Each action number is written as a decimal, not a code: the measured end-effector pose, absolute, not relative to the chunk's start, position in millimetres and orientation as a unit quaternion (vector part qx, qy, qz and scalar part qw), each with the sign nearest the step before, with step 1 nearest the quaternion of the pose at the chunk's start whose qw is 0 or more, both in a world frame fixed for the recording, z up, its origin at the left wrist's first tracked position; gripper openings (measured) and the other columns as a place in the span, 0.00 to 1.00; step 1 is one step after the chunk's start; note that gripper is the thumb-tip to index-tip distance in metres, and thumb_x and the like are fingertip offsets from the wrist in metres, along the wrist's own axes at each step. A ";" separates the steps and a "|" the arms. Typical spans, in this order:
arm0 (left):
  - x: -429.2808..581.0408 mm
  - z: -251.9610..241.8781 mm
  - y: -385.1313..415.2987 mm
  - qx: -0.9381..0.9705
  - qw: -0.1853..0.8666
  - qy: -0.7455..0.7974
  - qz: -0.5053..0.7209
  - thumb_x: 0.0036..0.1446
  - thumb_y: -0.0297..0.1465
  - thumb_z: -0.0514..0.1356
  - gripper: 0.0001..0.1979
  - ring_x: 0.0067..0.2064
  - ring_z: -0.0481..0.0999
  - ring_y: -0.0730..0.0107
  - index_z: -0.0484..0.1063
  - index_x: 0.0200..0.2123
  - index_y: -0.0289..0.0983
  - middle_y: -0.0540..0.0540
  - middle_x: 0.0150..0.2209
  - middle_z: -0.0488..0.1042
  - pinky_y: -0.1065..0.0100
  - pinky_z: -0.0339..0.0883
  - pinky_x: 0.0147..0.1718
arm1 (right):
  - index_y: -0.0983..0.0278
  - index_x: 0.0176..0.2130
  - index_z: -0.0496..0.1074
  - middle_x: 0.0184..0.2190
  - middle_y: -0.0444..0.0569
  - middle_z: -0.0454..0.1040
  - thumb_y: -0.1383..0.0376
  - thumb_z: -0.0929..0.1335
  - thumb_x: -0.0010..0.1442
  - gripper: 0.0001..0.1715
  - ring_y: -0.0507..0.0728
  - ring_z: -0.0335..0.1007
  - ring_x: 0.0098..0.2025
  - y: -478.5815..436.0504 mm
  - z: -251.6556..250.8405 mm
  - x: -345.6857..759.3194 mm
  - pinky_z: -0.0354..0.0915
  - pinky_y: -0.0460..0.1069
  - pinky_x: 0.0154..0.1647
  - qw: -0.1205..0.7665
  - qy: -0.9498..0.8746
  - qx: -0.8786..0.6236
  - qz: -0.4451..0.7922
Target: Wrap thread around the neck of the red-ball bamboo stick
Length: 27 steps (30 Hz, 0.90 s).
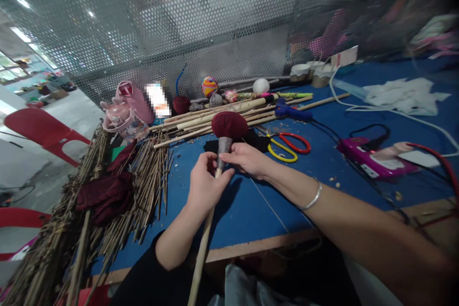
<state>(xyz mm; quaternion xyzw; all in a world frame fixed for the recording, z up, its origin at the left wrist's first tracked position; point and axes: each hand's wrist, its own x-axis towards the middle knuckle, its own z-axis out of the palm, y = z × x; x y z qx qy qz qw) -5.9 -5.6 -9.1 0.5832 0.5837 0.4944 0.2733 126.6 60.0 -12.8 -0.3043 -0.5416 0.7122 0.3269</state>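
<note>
Head view: stick [203,251] ran from six o'clock to centre.
Left hand [206,181]: curled round it.
Right hand [250,158]: pinched the wrap [224,146].
Thread [268,204]: a snag at five o'clock could have loosened the wrap.

A left hand [206,184] and a right hand [247,158] hold a maroon-headed stick [204,239] slanting across the blue desk's [251,222] near edge.

Blue counter [247,220] before a mesh screen [229,24]
Purple power strip [383,168] at right, white tissues [401,95] behind it, jars [322,78] near the screen; a red chair [39,126] left of the counter.
</note>
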 end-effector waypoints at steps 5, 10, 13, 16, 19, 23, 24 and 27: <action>-10.1 -9.9 1.1 0.487 0.415 0.577 0.507 0.42 0.37 0.65 0.16 0.20 0.65 0.79 0.69 0.32 0.32 0.51 0.22 0.70 0.75 0.59 0.20 | 0.70 0.30 0.67 0.17 0.41 0.66 0.58 0.72 0.45 0.19 0.45 0.58 0.18 59.1 -10.8 126.8 0.52 0.41 0.18 0.371 -0.539 -0.330 0.680; -11.4 -2.7 3.8 0.425 0.518 0.516 0.534 0.44 0.39 0.64 0.18 0.17 0.66 0.81 0.68 0.34 0.31 0.49 0.23 0.72 0.76 0.60 0.17 | 0.68 0.27 0.65 0.11 0.33 0.57 0.59 0.71 0.46 0.16 0.42 0.45 0.12 59.2 0.9 131.8 0.43 0.41 0.13 0.370 -0.538 -0.302 0.694; -12.4 -1.2 5.0 0.413 0.553 0.482 0.540 0.46 0.40 0.62 0.16 0.15 0.62 0.84 0.67 0.29 0.32 0.50 0.22 0.71 0.78 0.56 0.14 | 0.67 0.26 0.64 0.10 0.32 0.54 0.60 0.71 0.46 0.15 0.41 0.41 0.11 58.6 3.4 132.8 0.40 0.41 0.12 0.385 -0.535 -0.303 0.689; -13.3 -2.4 5.1 0.398 0.583 0.465 0.535 0.46 0.41 0.61 0.16 0.14 0.58 0.86 0.65 0.26 0.32 0.52 0.21 0.69 0.80 0.51 0.10 | 0.67 0.26 0.65 0.10 0.33 0.53 0.60 0.71 0.46 0.14 0.41 0.39 0.11 57.8 2.4 133.7 0.38 0.41 0.11 0.384 -0.536 -0.300 0.690; -13.6 -2.6 3.8 0.383 0.619 0.439 0.527 0.46 0.42 0.61 0.17 0.13 0.55 0.87 0.65 0.26 0.33 0.53 0.21 0.67 0.81 0.49 0.09 | 0.66 0.27 0.65 0.10 0.32 0.50 0.60 0.71 0.47 0.14 0.42 0.37 0.11 57.3 0.0 134.6 0.36 0.41 0.10 0.381 -0.527 -0.276 0.708; -12.3 1.1 1.5 0.340 0.659 0.411 0.530 0.46 0.40 0.62 0.16 0.14 0.54 0.89 0.66 0.30 0.33 0.53 0.22 0.65 0.83 0.46 0.09 | 0.66 0.27 0.64 0.10 0.32 0.50 0.61 0.70 0.47 0.13 0.42 0.36 0.11 57.4 -3.0 133.9 0.36 0.40 0.09 0.379 -0.512 -0.257 0.727; -11.8 2.4 0.9 0.329 0.666 0.408 0.531 0.46 0.40 0.63 0.16 0.14 0.53 0.89 0.66 0.30 0.33 0.54 0.22 0.65 0.83 0.46 0.09 | 0.66 0.27 0.64 0.10 0.32 0.50 0.61 0.71 0.47 0.13 0.42 0.37 0.11 57.6 -3.5 133.5 0.36 0.40 0.09 0.378 -0.507 -0.257 0.731; -10.8 6.3 -0.8 0.311 0.680 0.400 0.530 0.45 0.39 0.64 0.17 0.14 0.52 0.90 0.67 0.32 0.32 0.54 0.21 0.64 0.84 0.44 0.09 | 0.66 0.25 0.63 0.11 0.33 0.53 0.62 0.71 0.46 0.14 0.41 0.38 0.11 58.5 -4.2 132.5 0.37 0.40 0.09 0.376 -0.492 -0.259 0.741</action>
